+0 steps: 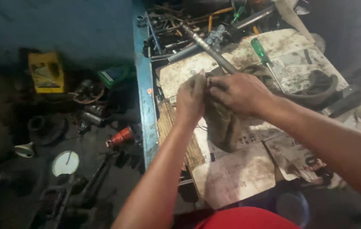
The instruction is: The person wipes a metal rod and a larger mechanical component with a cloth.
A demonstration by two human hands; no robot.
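Note:
My left hand (191, 98) and my right hand (237, 92) meet above a blue workbench (145, 97). Both grip a dirty brown rag (222, 124) that hangs down between them. The rag is bunched around something small at the fingertips, which I cannot make out. A long grey metal bar (208, 48) lies just beyond my hands, slanting up to the left. A green-handled screwdriver (260, 51) lies to the right of the bar.
Stained cardboard and paper (240, 169) cover the bench top. Several tools are piled at the bench's far end (180, 25). A black rubber belt (316, 91) lies at right. On the dark floor at left are a yellow can (46, 72), an orange part (121, 136) and a white disc (65, 163).

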